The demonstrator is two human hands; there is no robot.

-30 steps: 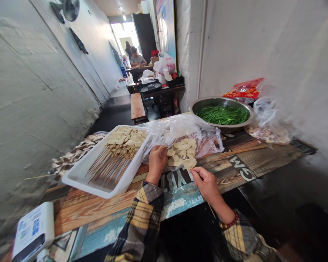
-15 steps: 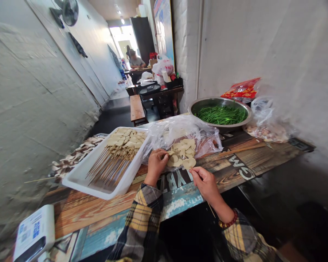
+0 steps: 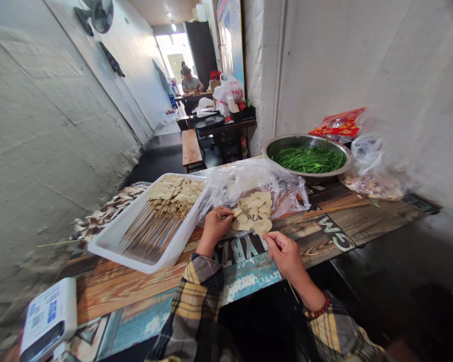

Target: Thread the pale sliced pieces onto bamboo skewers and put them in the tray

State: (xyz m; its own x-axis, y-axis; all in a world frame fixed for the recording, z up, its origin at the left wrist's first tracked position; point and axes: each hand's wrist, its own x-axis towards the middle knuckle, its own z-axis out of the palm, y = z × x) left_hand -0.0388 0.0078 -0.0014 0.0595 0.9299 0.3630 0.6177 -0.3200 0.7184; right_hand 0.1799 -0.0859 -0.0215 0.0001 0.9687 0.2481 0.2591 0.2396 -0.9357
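My right hand [image 3: 287, 254] is closed round a thin wooden skewer [image 3: 293, 291], whose lower end sticks out below the wrist. Pale, thin round slices [image 3: 262, 227] sit on the skewer's tip, just beyond my fingertips. On the left, my left hand [image 3: 216, 227] pinches the edge of a pale slice [image 3: 237, 212] beside a loose pile of similar slices [image 3: 254, 203]. The pile rests on a clear plastic bag [image 3: 245, 173] spread over the table. Left of my hands, a white tray [image 3: 169, 259] holds many skewers [image 3: 151, 226] loaded with such slices.
A steel bowl [image 3: 268, 157] of green chives stands at the back right, near a red package [image 3: 340, 124] and a tied plastic bag [image 3: 373, 173]. Mushroom-like pieces [image 3: 105, 213] lie beyond the tray. A white device [image 3: 49, 317] sits front left. Someone [image 3: 192, 83] sits far back.
The whole view has shifted slightly. Both hands keep almost the same place at the slices, and the skewer stays in my right hand.
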